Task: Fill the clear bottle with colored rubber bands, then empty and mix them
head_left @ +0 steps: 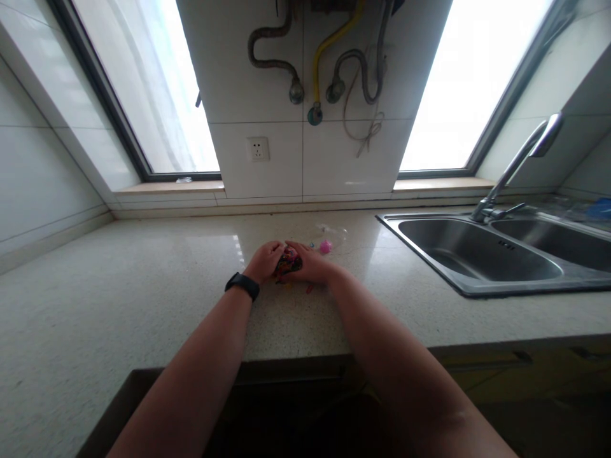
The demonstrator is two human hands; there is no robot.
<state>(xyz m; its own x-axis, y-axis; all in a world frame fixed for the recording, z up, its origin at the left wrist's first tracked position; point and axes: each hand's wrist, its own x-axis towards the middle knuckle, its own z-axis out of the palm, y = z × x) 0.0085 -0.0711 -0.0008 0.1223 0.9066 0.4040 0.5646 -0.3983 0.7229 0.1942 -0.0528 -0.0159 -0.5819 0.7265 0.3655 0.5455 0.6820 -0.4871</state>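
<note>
Both hands meet on the pale speckled countertop (191,280) around a heap of small multicoloured pieces (289,261), dark, red and yellow, perhaps hair ties; their exact kind is too small to tell. My left hand (266,261), with a black band on its wrist, curls its fingers against the heap's left side. From the right, my right hand (308,264) wraps its fingers over and around the same heap. Just beyond it lie a pink round piece (325,247) and a tiny blue bit (312,245). A small red piece (309,289) rests below my right hand.
Clear crumpled plastic (334,230) lies behind the hands. To the right is a steel double sink (458,289) with a tall faucet (513,168). A tiled wall with a socket (258,149) and hanging pipes (317,63) stands behind, between two windows. The counter's front edge is near my forearms.
</note>
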